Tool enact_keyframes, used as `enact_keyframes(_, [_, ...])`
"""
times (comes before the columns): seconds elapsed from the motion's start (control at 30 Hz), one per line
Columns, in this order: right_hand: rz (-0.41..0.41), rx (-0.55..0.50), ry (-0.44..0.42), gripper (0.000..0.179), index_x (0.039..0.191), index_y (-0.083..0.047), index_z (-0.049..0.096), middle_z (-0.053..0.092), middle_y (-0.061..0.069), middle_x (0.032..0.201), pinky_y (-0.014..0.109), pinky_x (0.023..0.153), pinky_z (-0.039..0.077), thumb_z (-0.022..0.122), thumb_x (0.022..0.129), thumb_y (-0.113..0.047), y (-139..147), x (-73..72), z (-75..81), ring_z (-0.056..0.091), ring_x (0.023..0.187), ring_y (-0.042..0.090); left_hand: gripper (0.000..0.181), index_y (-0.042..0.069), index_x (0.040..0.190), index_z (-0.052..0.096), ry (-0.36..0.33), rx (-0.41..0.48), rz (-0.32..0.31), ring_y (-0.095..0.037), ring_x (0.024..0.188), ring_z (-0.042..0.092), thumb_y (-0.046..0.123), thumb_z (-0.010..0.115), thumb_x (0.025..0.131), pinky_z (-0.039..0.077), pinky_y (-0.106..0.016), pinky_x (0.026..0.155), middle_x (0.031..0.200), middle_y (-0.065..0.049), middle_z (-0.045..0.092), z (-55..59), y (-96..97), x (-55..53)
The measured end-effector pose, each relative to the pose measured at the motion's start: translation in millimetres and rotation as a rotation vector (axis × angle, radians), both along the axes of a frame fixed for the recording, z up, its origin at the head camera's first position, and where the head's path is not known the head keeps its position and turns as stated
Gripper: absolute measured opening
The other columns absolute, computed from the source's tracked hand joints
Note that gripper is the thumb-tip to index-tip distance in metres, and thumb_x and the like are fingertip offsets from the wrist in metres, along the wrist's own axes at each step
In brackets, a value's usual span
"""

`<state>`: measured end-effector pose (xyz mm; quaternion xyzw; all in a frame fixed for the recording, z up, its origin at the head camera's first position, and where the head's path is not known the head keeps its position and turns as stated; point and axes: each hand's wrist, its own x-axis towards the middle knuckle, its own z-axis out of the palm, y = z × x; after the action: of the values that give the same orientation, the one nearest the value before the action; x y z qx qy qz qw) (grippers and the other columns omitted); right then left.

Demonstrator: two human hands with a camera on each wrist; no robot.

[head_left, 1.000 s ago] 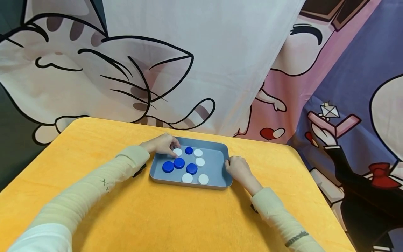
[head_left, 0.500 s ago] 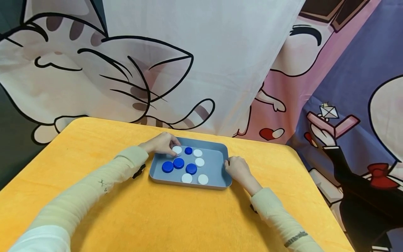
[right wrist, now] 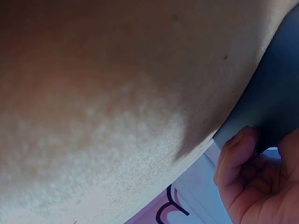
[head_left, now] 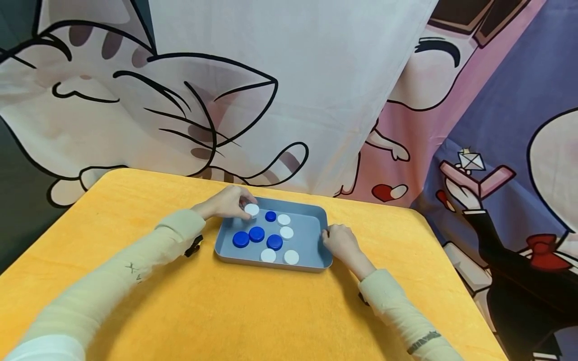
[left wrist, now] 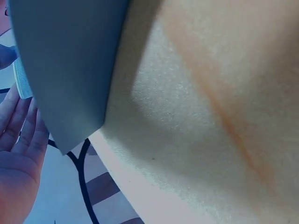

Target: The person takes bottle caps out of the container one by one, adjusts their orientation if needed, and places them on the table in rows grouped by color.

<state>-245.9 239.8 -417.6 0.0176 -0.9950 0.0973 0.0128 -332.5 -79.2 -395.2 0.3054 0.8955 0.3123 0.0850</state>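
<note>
My left hand pinches a white plastic cap between thumb and fingers, over the back left corner of a grey-blue tray. The ridged side of that cap shows beside the tray wall in the left wrist view. With curled fingers, my right hand grips the tray's right rim; the right wrist view has those fingers against the tray wall. Inside the tray lie several blue caps, one of them a smaller blue cap, and several white caps.
The tray stands on a yellow table, near its back edge. Behind the table hangs a cloth printed with cartoon figures.
My left hand has lifted the white cap and moved slightly up and to the left with it. The right hand and the other caps stay in place.
</note>
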Motion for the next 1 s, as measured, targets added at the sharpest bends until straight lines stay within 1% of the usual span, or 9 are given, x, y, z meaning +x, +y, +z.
enact_keyframes(0.27, [0.012, 0.005, 0.008, 0.041, 0.055, -0.008, 0.051, 0.047, 0.004, 0.051, 0.025, 0.045, 0.035, 0.055, 0.094, -0.018, -2.6, -1.2, 1.5, 0.047, 0.046, 0.018, 0.040, 0.002, 0.110, 0.070, 0.048, 0.023, 0.002, -0.020, 0.089, 0.058, 0.018, 0.079, 0.074, 0.053, -0.034, 0.084, 0.105, -0.011, 0.067, 12.3, -4.1, 12.7])
enact_keyframes(0.5, [-0.001, -0.004, -0.013, 0.041, 0.055, -0.008, 0.051, 0.048, 0.004, 0.051, 0.025, 0.045, 0.035, 0.054, 0.095, -0.019, -2.5, 0.2, 1.3, 0.047, 0.047, 0.018, 0.040, 0.004, 0.109, 0.070, 0.057, 0.023, 0.020, -0.020, 0.088, 0.057, 0.019, 0.079, 0.073, 0.052, -0.033, 0.082, 0.102, -0.008, 0.068, 22.2, -4.5, 27.7])
enact_keyframes(0.7, [-0.008, -0.012, -0.018, 0.040, 0.056, -0.008, 0.052, 0.049, 0.005, 0.052, 0.025, 0.045, 0.035, 0.053, 0.095, -0.018, -0.9, 1.4, 0.9, 0.048, 0.047, 0.018, 0.038, 0.005, 0.105, 0.071, 0.104, 0.047, 0.000, -0.017, 0.084, 0.056, 0.021, 0.079, 0.071, 0.049, -0.028, 0.076, 0.097, -0.006, 0.068, 28.7, -6.4, 39.2])
enact_keyframes(0.83, [-0.009, -0.005, -0.021, 0.039, 0.057, -0.008, 0.053, 0.050, 0.004, 0.052, 0.025, 0.045, 0.036, 0.053, 0.095, -0.019, -1.0, 1.6, 0.9, 0.048, 0.047, 0.017, 0.039, 0.007, 0.105, 0.071, 0.109, 0.049, -0.010, -0.016, 0.084, 0.056, 0.024, 0.079, 0.071, 0.049, -0.027, 0.074, 0.096, -0.004, 0.068, 32.2, -7.9, 47.3])
enact_keyframes(1.0, [-0.006, -0.001, -0.023, 0.039, 0.057, -0.008, 0.053, 0.050, 0.005, 0.053, 0.025, 0.046, 0.036, 0.053, 0.095, -0.019, -2.0, 1.3, 0.6, 0.049, 0.048, 0.018, 0.037, 0.008, 0.104, 0.072, 0.118, 0.048, -0.026, -0.015, 0.084, 0.056, 0.023, 0.079, 0.071, 0.049, -0.026, 0.075, 0.098, -0.003, 0.069, 32.9, -9.4, 57.2])
